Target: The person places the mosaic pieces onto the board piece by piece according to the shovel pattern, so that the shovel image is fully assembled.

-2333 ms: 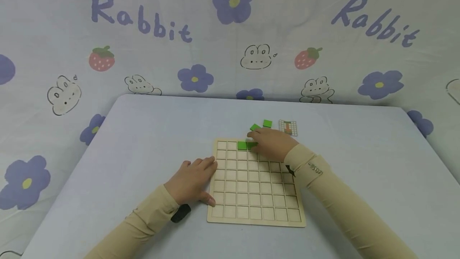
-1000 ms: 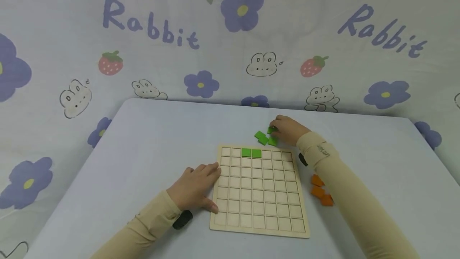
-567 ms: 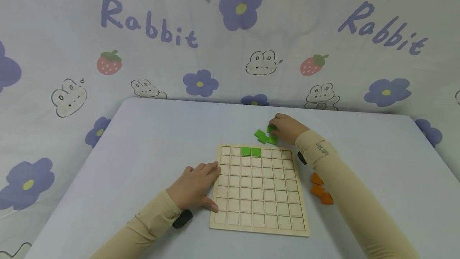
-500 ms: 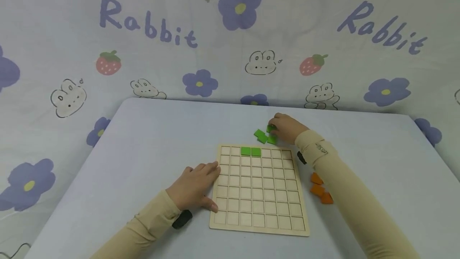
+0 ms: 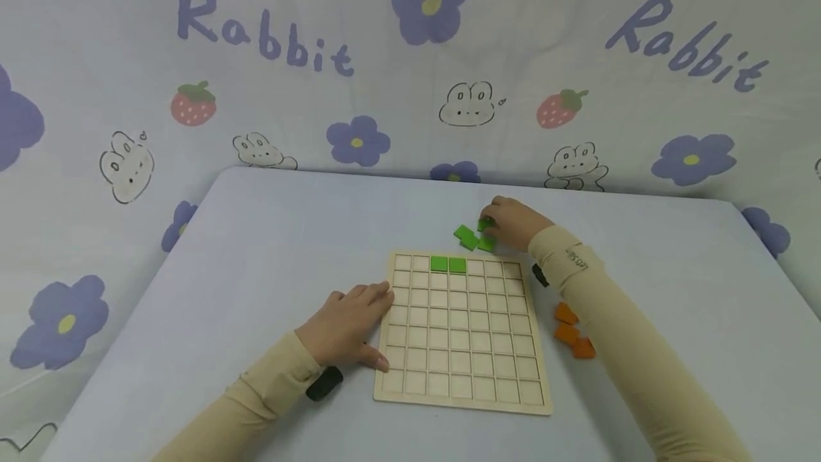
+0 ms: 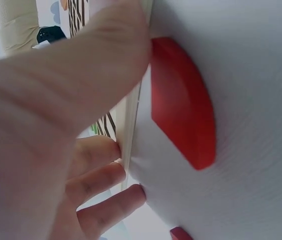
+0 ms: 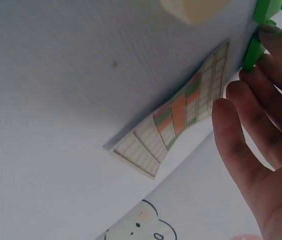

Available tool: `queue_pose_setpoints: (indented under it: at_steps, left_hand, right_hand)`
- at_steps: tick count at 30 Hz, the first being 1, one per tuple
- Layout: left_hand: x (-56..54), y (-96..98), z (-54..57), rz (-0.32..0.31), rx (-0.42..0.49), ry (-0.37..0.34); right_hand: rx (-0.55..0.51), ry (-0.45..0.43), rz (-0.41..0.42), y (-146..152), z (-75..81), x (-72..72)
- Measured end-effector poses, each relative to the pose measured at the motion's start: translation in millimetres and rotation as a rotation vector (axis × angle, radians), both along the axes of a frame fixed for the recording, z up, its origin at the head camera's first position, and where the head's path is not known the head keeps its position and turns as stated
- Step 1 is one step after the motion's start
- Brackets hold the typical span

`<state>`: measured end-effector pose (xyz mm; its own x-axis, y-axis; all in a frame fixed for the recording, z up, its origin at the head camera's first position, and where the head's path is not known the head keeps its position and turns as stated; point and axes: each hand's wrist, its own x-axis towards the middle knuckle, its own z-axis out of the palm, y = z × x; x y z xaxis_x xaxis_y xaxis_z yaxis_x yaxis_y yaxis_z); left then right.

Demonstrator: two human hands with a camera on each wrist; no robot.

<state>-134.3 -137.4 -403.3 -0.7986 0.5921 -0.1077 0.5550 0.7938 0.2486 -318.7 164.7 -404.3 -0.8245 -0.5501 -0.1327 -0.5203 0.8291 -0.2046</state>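
Pinching is done far off: one flat green tile (image 5: 485, 224) is held by the right hand (image 5: 511, 222), just moved past the pale, grooved wooden board (image 5: 459, 341) | so two green squares (image 5: 439, 264) are left set in its far row (most slots bare) | board's left edge touched by the left hand (image 5: 346, 323), fingers spread, nothing gripped

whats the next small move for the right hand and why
Probably lift the green tile toward the grid board: the right hand appears to pinch it, two green tiles already sit side by side in the far row, and the left hand rests at the board's edge.
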Motion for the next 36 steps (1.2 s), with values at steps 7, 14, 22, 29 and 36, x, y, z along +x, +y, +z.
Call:
queue_pose_setpoints:
  at_steps: [7, 14, 22, 29, 36]
  left_hand:
    - [-3.5, -2.9, -2.9, -0.003, 0.046, -0.027]
    - [-0.9, -7.7, -4.3, 0.025, 0.038, -0.057]
    - [-0.4, -4.1, 3.1, 0.003, 0.049, -0.058]
    - [-1.9, -4.0, 2.3, 0.005, 0.047, -0.055]
    - [-1.6, -2.3, 0.9, 0.007, 0.049, -0.053]
  right_hand:
    - [-0.013, 0.026, -0.006, 9.4, 13.0, 6.9]
    - [-0.030, 0.027, 0.042, 10.7, 19.2, 23.3]
    - [-0.006, 0.048, 0.088, 7.9, 21.8, 49.4]
    - [-0.017, 0.065, 0.146, -0.1, 21.5, 66.1]
    - [-0.026, 0.031, 0.153, -4.0, 15.0, 70.3]
